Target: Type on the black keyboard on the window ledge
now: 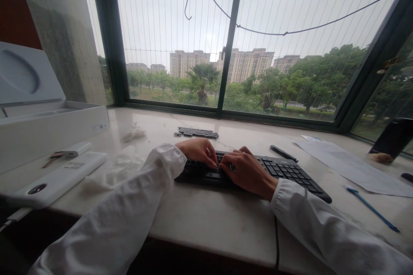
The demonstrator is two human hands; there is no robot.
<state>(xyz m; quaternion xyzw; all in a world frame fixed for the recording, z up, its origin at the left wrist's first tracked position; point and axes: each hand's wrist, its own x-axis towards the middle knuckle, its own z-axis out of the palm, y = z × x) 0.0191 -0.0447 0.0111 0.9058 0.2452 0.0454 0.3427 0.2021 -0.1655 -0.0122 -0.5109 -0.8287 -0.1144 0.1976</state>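
Observation:
A black keyboard lies on the pale stone sill in front of me, its number pad to the right and its cable hanging over the front edge. My left hand comes down on its left half with fingers bent and pinched together at the keys. Close beside it, my right hand rests over the middle of the keyboard, fingers curled in toward the same spot. Whatever lies between the fingertips is too small and covered to make out. Behind the keyboard sit rows of loose dark keycaps.
At left are an open white box, a white power bank with a cable, and crumpled tissue. To the right lie a black pen-like item, paper sheets, a thin blue stick and an upright phone. A window stands behind.

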